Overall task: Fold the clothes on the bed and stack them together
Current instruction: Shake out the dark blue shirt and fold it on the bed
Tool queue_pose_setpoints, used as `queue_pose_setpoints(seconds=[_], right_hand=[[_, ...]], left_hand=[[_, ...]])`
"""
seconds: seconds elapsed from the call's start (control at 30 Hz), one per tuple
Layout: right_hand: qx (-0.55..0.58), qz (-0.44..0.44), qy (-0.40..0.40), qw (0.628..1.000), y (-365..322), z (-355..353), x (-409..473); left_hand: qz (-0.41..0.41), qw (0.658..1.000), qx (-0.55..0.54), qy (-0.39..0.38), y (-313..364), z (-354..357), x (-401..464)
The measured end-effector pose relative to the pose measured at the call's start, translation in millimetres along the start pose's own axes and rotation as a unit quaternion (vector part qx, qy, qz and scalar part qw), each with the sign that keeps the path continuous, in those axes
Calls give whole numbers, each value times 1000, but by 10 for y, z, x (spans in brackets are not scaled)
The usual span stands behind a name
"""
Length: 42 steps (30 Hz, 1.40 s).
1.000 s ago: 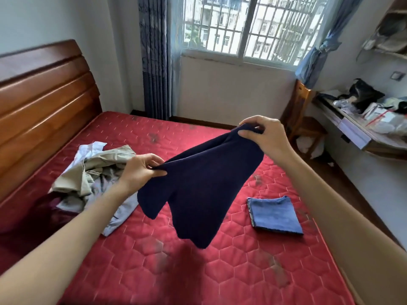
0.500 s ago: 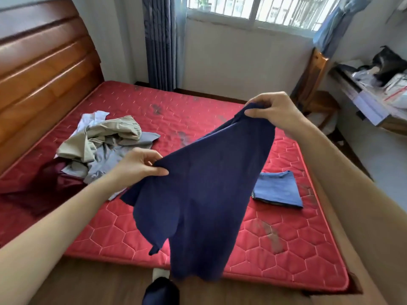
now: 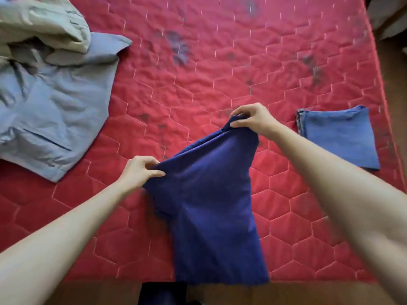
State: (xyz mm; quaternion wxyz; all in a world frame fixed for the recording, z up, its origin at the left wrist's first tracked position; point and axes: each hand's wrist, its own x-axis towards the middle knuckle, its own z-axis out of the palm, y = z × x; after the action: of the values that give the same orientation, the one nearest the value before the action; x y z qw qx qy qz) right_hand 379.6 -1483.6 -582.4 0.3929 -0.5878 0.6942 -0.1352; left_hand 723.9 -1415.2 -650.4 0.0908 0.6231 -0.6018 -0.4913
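Navy cloth, a dark blue garment (image 3: 211, 208), hangs between both hands over the near part of the bed, its lower edge reaching the near edge of the mattress. The left hand (image 3: 141, 170) pinches one upper corner between thumb and curled fingers; the right hand (image 3: 253, 119) grips the other upper corner, held higher and farther out, so the top edge slopes up to the right. How much of the garment lies on the mattress and how much hangs free cannot be told.

To the right, near the bed's right edge, lies a folded blue garment (image 3: 339, 137), flat and roughly square, well apart from the dark one. At the upper left is a loose heap: a grey-blue jacket (image 3: 50, 102) spread out with a slit pocket showing, and a crumpled beige garment (image 3: 44, 23) on top of its far part.

The bed (image 3: 198, 73) carries a red quilted mattress cover stitched in hexagons, with several dark stains across the middle and far side. Along the bottom runs a strip of brown wooden floor (image 3: 308, 293), with something dark, too blurred to name, just below the hanging cloth.
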Motion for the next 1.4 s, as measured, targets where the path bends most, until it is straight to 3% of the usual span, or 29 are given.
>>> queue_pose_setpoints(seconds=[0.2, 0.27, 0.4, 0.47, 0.57, 0.87, 1.1, 1.4], right_hand=[[-17, -10, -33, 999, 3, -164, 1130], [-24, -23, -5, 999, -90, -322, 1530], [-95, 3, 134, 986, -258, -549, 2392], [-143, 63, 158, 975, -261, -539, 2674], [-179, 87, 155, 968, -153, -251, 2738], [-258, -27, 110, 959, 576, 1109, 1130], [-286, 29, 65, 955, 1424, 1695, -518], [-233, 15, 95, 968, 1732, 2281, -2134]], left_hand=[[9, 1000, 6, -20, 93, -380, 1040], [31, 999, 8, -6, 257, -587, 1416], [78, 981, 122, 130, 606, -900, 2223], [63, 958, 222, 173, 720, -931, 2501], [70, 940, 276, 187, 802, -743, 2604], [131, 925, 332, 129, 177, 730, 1408], [96, 931, 337, 98, -606, 1502, 124], [27, 956, 266, 121, -784, 2002, -1084]])
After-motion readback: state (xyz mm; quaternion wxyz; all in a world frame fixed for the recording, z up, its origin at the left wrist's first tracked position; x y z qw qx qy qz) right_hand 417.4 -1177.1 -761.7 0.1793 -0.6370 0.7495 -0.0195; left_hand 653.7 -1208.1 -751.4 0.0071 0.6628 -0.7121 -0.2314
